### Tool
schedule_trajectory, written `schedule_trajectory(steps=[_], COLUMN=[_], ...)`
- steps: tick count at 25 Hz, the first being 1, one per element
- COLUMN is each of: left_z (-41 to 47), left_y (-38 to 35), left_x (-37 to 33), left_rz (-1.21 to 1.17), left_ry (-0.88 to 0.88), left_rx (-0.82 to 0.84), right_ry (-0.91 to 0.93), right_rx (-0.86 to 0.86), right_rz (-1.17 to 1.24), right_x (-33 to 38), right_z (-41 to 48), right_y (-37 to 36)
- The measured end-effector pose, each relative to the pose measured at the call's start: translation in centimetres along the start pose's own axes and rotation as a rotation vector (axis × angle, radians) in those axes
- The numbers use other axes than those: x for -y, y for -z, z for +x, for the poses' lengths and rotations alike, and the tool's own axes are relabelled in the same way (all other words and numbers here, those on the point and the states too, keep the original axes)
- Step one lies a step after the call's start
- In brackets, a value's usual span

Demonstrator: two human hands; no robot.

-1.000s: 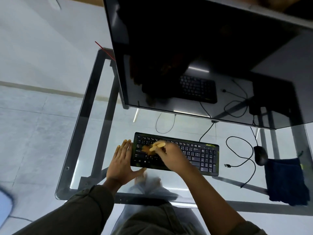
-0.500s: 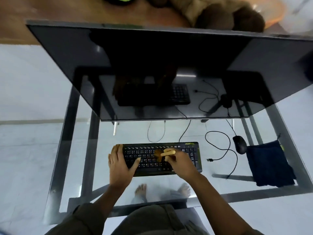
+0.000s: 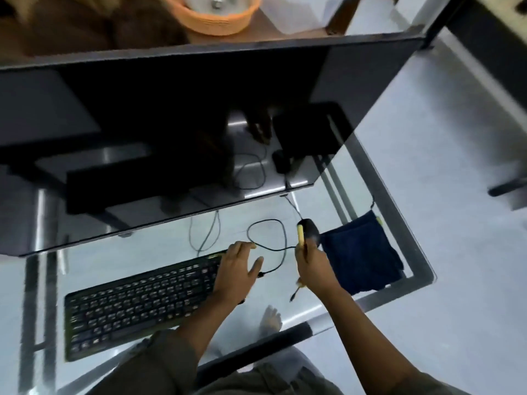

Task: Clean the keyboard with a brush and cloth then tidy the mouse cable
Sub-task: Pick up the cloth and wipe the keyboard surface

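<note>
A black keyboard (image 3: 137, 303) lies on the glass desk (image 3: 405, 263). My left hand (image 3: 238, 270) rests flat on the keyboard's right end, fingers spread. My right hand (image 3: 312, 266) is off the keyboard, to its right, shut on a brush with a yellow handle (image 3: 300, 236) that points away from me. The black mouse (image 3: 310, 229) sits just beyond the brush tip. Its cable (image 3: 273, 223) loops loosely between my two hands. A dark blue cloth (image 3: 362, 252) lies right of the mouse.
A large dark monitor (image 3: 171, 132) overhangs the back of the desk. Behind it stand an orange basket (image 3: 216, 18) and brown items on a wooden surface. The desk's metal frame runs along the right edge. My bare foot shows through the glass.
My right hand has lifted the brush off the keys and moved right, toward the mouse. My left hand slid from the keyboard's left end to its right end. The camera swung right.
</note>
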State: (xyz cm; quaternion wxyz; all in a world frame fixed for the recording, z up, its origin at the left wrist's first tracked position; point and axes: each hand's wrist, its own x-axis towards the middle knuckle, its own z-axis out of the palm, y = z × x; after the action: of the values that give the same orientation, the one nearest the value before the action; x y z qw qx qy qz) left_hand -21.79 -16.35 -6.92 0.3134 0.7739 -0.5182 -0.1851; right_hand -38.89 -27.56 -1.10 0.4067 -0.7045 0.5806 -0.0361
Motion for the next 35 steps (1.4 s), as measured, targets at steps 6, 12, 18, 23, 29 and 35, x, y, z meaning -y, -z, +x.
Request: schedule_trajectory(steps=[6, 12, 18, 23, 29, 35], left_z=[3.7, 3.0, 2.9, 2.9, 5.1, 11.0], left_y=[-9.0, -11.9, -11.7, -11.1, -11.2, -13.9], left_x=[-8.2, -9.1, -9.6, -11.2, -17.7, -22.3], left_rz=[0.185, 0.38, 0.429, 0.37, 0.585, 0.304], left_ry=[-0.124, 0.044, 0.046, 0.079, 0.097, -0.062], left_rx=[0.229, 0.362, 0.38, 0.246, 0.413, 0.475], right_ry=[-0.145, -0.183, -0.143, -0.085, -0.239, -0.519], right_rx=[-0.013, 0.026, 0.054, 0.043, -0.23, -0.292], right_rz=[-0.079, -0.069, -0.065, -0.016, 0.053, 0.037], right_x=[-7.9, -10.2, -10.3, -11.4, -15.9, -19.5], right_z=[3.4, 3.7, 3.5, 3.8, 4.4, 0.7], right_y=[3.9, 3.5, 3.5, 5.5, 11.7, 13.6])
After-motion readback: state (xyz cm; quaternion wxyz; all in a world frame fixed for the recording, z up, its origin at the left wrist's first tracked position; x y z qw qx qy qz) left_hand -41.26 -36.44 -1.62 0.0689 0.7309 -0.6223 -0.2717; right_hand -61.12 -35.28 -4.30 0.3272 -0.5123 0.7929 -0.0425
